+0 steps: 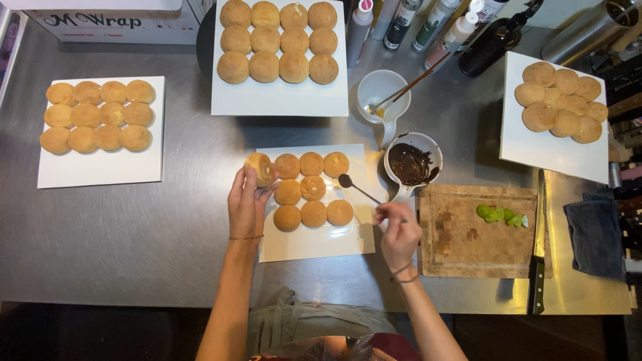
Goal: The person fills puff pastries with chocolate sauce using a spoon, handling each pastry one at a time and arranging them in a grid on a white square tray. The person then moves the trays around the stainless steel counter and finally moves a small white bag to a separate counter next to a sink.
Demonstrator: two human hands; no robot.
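My left hand (246, 202) holds a small round bun (260, 168) lifted at the left edge of a white square plate (321, 244) in front of me. Several more buns (313, 188) lie in rows on that plate. My right hand (397, 229) grips a spoon (353, 186) by its handle, its dark bowl hovering over the buns. A white bowl of dark chocolate sauce (411, 162) stands just right of the plate, close to the spoon.
Three more white plates of buns sit at the left (100, 170), the back centre (281, 100) and the right (555, 150). A wooden cutting board (468, 241) with green slices (498, 214), a knife (538, 241), a white jug (382, 90), bottles (491, 43) and a dark cloth (595, 237) are around.
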